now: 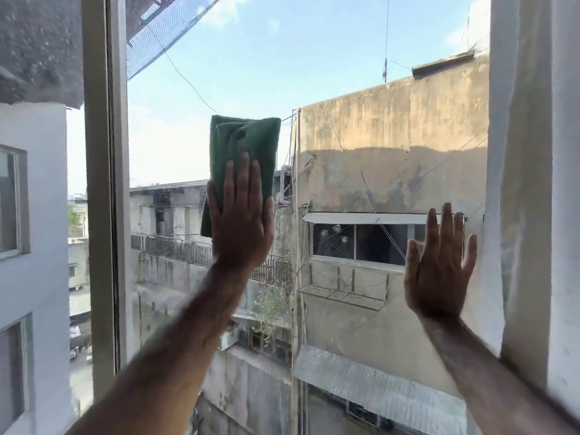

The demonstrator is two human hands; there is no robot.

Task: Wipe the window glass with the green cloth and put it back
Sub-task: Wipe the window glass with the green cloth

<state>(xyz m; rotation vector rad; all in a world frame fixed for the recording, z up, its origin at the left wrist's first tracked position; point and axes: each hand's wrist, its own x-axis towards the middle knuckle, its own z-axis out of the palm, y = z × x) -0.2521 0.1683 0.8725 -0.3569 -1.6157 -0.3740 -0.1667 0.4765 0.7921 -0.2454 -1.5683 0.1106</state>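
Observation:
A folded green cloth [246, 142] lies flat against the window glass [361, 127] at mid-height, a little left of centre. My left hand [240, 215] presses the cloth's lower half to the pane with the palm and straight fingers, and the upper half sticks out above the fingertips. My right hand [439, 265] rests flat on the same pane at the right, fingers spread, with nothing in it.
A grey vertical window frame [106, 183] bounds the pane on the left, with another pane beyond it. A white wall or curtain edge [530, 183] stands close to my right hand. Buildings, wires and sky show through the glass.

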